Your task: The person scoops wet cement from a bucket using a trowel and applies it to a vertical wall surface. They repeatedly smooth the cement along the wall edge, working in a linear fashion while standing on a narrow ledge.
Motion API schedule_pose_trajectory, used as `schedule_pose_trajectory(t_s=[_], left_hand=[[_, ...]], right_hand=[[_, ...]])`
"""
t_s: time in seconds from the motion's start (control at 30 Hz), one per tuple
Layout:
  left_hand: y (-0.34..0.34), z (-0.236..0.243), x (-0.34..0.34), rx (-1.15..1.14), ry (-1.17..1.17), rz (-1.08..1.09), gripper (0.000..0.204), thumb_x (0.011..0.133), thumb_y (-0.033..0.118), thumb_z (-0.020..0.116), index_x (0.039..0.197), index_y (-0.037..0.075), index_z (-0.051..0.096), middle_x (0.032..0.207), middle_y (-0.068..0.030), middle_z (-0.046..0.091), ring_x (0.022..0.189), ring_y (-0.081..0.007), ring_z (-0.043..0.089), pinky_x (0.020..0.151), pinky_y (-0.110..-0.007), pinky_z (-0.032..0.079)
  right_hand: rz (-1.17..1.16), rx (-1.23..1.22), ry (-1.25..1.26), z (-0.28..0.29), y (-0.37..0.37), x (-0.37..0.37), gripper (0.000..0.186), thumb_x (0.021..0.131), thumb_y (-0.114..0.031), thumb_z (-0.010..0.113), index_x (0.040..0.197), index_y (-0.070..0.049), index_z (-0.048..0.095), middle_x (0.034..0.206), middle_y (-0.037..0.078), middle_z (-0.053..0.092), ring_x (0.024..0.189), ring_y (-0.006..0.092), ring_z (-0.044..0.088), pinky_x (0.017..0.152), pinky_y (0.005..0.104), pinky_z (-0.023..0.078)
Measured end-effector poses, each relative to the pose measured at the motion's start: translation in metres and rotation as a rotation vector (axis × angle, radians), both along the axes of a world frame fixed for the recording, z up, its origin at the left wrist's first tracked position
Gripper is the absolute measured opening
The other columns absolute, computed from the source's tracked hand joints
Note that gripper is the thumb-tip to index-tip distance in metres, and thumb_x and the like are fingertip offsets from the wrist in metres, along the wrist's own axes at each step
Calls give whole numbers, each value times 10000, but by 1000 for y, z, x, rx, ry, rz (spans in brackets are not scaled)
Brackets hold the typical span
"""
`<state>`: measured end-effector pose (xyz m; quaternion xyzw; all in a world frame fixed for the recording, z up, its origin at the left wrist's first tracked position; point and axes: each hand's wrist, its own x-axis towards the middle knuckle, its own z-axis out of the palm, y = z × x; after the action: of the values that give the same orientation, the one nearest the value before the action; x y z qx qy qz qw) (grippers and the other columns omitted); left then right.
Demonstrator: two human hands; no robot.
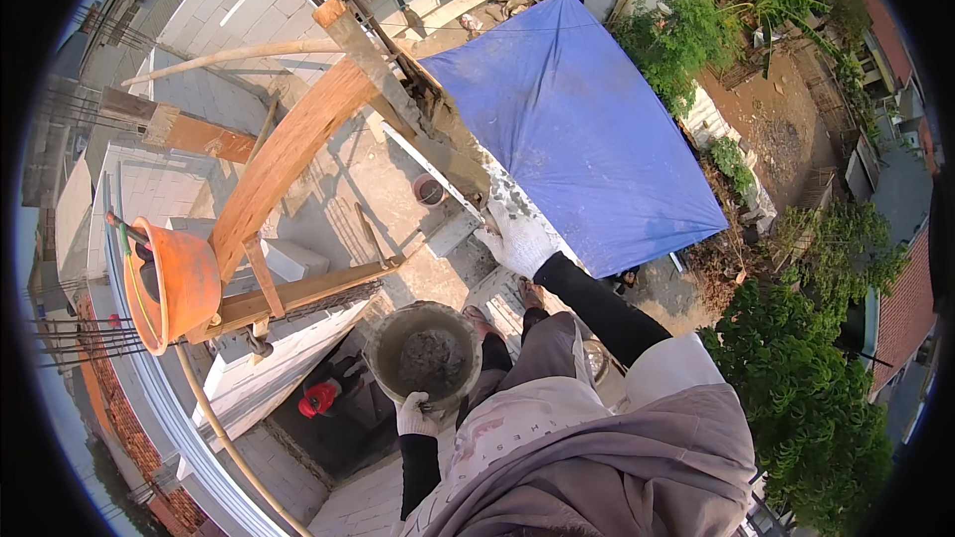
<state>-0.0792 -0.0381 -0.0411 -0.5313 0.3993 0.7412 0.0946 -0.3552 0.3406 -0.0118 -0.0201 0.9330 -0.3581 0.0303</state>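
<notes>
My left hand (415, 416), in a white glove, is closed on the rim of a grey, mortar-crusted bucket (374, 350). Wet grey mortar (433, 358) lies inside it. My right hand (519, 241), also gloved in white, rests at the top edge of a narrow wall. Its fingers look stretched out toward the end of a thin white strip (428, 169); whether they touch it I cannot tell. Patchy mortar (509, 197) covers the wall top just beyond that hand. My feet (481, 320) stand on a light ledge below.
A blue tarp (587, 129) stretches beyond the wall. Wooden beams (288, 154) cross at left, beside an orange bucket (179, 283). Deep below, a person in a red hat (318, 399) is in a dark opening. Another bucket (429, 190) stands lower down. Trees (796, 408) are at right.
</notes>
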Motion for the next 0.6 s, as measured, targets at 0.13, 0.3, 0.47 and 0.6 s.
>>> schedule_pose_trajectory(t_s=[0.13,0.3,0.47,0.6], left_hand=[[58,36,-90,-36,95,-297,674,796,-141,568,1396,162,517,1129,-97,632,840,-254,702,669,-490,680],[95,57,-146,-163,256,-548,612,789,-125,572,1367,78,561,1087,-82,679,861,-226,700,756,-410,645],[114,91,-188,-287,442,-634,629,778,-123,574,1390,24,577,1171,-82,698,969,-200,692,874,-327,588],[111,101,-186,-385,564,-647,617,799,-82,608,1407,16,579,1044,-27,681,827,-121,640,744,-274,550]], right_hand=[[413,193,-224,24,23,91,481,1006,-387,632,1395,-111,566,1007,198,746,875,384,759,709,525,593],[435,313,-182,12,5,94,362,977,-159,595,1322,-49,608,994,183,702,869,362,760,601,487,578],[497,425,-119,7,2,90,361,954,-141,609,1287,-1,609,948,154,696,846,313,772,603,426,596],[500,505,91,63,24,40,336,968,-142,594,1271,3,605,945,145,688,814,298,755,603,418,592]])
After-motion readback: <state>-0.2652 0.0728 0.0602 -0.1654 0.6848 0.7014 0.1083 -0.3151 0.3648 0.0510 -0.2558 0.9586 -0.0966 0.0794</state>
